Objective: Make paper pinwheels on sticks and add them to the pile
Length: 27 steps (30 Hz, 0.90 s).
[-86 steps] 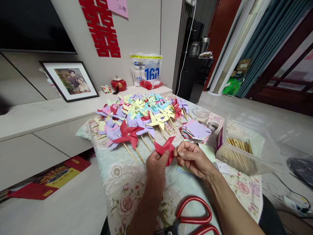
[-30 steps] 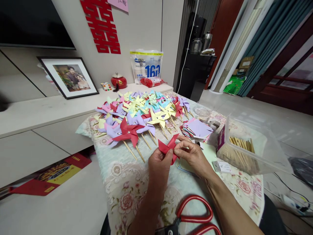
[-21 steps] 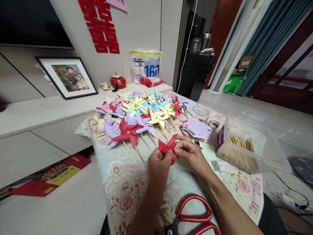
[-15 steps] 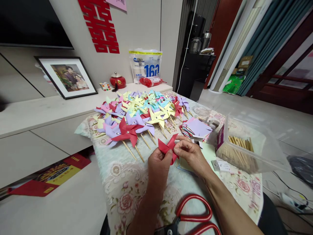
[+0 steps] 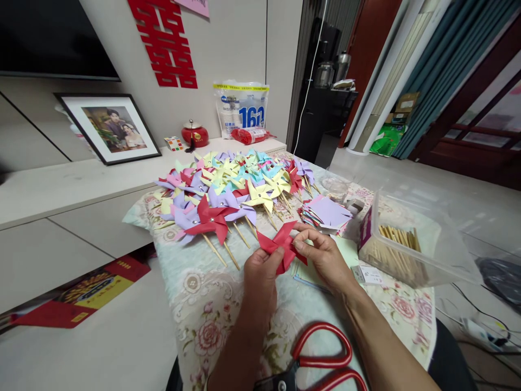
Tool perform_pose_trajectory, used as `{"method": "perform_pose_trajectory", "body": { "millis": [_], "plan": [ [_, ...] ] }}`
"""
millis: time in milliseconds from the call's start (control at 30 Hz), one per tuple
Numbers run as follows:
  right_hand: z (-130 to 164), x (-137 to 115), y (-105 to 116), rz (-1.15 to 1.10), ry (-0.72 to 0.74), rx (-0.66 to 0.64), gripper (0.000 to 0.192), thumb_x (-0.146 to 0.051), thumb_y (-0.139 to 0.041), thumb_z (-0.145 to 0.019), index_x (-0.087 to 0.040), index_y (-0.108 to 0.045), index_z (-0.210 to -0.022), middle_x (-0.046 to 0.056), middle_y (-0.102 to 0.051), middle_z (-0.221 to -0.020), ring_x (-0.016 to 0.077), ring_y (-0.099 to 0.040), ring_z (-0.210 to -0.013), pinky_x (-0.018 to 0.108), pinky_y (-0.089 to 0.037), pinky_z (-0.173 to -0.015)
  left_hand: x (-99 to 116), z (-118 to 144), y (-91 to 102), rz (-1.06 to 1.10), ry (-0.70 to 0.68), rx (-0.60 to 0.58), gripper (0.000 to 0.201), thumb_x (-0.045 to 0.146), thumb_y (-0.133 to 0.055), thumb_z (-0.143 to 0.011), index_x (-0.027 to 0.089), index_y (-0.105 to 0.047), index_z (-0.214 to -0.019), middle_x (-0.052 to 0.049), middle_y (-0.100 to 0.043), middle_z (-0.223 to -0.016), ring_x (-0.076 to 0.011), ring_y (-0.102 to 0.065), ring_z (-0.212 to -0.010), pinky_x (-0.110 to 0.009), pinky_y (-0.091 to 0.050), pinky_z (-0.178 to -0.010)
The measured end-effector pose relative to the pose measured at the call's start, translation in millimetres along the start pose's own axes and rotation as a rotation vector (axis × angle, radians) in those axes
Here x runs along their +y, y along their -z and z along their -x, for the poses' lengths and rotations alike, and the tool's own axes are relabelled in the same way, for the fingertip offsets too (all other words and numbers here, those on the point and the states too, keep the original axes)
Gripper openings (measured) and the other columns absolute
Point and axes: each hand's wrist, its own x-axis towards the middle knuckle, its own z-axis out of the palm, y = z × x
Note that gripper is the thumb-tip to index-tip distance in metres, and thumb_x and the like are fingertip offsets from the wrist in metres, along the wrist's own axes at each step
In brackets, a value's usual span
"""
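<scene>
Two bare hands at work on a red paper pinwheel (image 5: 288,251), which sits between them, its blades folded toward the middle and no stick visible on it. For this step to go well, it seems best that the left thumb bear squarely on the overlapped folds, so that no blade springs loose, while the right fingertips pinch lightly and leave the blade rounded; too hard a press would probably crease the paper or pull the centre askew. Left hand (image 5: 262,269): a narrow grip, thumb across the front near the centre, fingers curled behind the paper. Right hand (image 5: 321,255): thumb and forefinger drawn together at the right-hand blade; whether they also hold a small fastener cannot be told. Beyond both hands, pinwheels on sticks (image 5: 260,194) lie overlapping; just beyond the right hand, a stack of paper squares (image 5: 329,212); to its right, a clear plastic box (image 5: 391,260) containing wooden sticks (image 5: 401,237); nearer the person than either hand, red-handled scissors (image 5: 323,361), between the forearms
</scene>
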Motion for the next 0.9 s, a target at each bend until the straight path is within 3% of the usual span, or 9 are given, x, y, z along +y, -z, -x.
{"method": "perform_pose_trajectory", "body": {
  "millis": [200, 333, 500, 900],
  "plan": [
    [0.7, -0.1, 1.7, -0.021, 0.04, -0.009, 0.018, -0.04, -0.08, -0.078, -0.024, -0.073, -0.074, 0.007, -0.062, -0.132, 0.0295, -0.047, -0.136, 0.043, -0.033, -0.111, 2.8, 0.9, 0.9, 0.017, 0.027, -0.007, 0.023, 0.027, -0.086, -0.058, 0.013, -0.071, -0.069, 0.0, -0.068, -0.061, -0.0113, -0.057, -0.054, -0.024, -0.046, -0.057],
    [1.4, -4.0, -1.7, 0.114, 0.104, -0.021, 0.018, -0.04, -0.078, -0.079, -0.024, -0.073, -0.071, 0.007, -0.065, -0.124, 0.0294, -0.044, -0.137, 0.043, -0.029, -0.113, -1.6, -1.3, 0.3, 0.001, -0.026, 0.005, 0.021, 0.026, -0.084, -0.059, 0.015, -0.075, -0.074, 0.0, -0.07, -0.061, -0.0134, -0.062, -0.057, -0.026, -0.05, -0.063],
    [1.7, -3.4, -4.1, 0.23, 0.177, -0.026, 0.016, -0.037, -0.074, -0.081, -0.025, -0.074, -0.071, 0.008, -0.066, -0.117, 0.0299, -0.045, -0.135, 0.044, -0.029, -0.111, -6.2, -2.8, 0.3, -0.039, -0.107, 0.017, 0.023, 0.023, -0.08, -0.063, 0.015, -0.079, -0.085, -0.005, -0.079, -0.079, -0.0176, -0.07, -0.072, -0.03, -0.054, -0.076],
    [1.5, -2.4, -5.0, 0.298, 0.179, -0.02, 0.014, -0.032, -0.071, -0.082, -0.023, -0.072, -0.071, 0.009, -0.064, -0.118, 0.0287, -0.048, -0.131, 0.043, -0.029, -0.109, -6.8, -1.4, 0.0, -0.14, -0.167, 0.028, 0.016, 0.023, -0.077, -0.063, 0.015, -0.075, -0.076, -0.003, -0.076, -0.071, -0.0152, -0.065, -0.065, -0.024, -0.05, -0.064]
  ]
}}
